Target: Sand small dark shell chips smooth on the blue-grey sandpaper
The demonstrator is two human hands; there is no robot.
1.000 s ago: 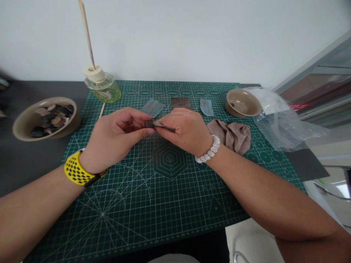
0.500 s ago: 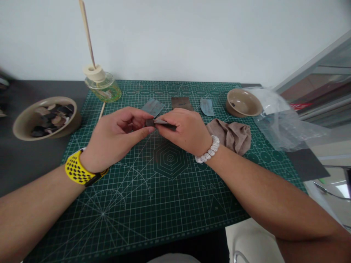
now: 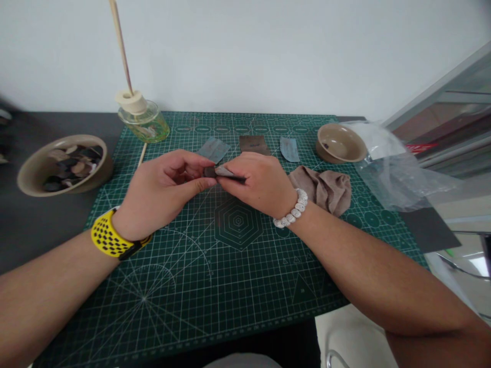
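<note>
My left hand (image 3: 169, 191) pinches a small dark piece (image 3: 209, 172) between thumb and fingertips; whether it is wood or stone I cannot tell. Gripped in my right hand (image 3: 257, 179) is a folded piece of sandpaper (image 3: 229, 174), its edge against the dark piece. Both hands are just above the green cutting mat (image 3: 238, 286). Behind them lie a blue-grey sandpaper piece (image 3: 215, 149), a brown sandpaper piece (image 3: 253, 144) and a curled blue-grey strip (image 3: 289, 149). A crumpled brown cloth (image 3: 326, 190) lies beside my right wrist.
On the left stands a bowl (image 3: 30, 179) of dark and brown pieces. A reed diffuser bottle (image 3: 148, 125) with sticks is at the back left. To the right are a second bowl (image 3: 355, 145) with a small dark bit inside and a clear plastic bag (image 3: 402, 184).
The sandpaper in my right hand has tilted slightly, showing more of its lighter face against the dark piece. Both hands stay in nearly the same place.
</note>
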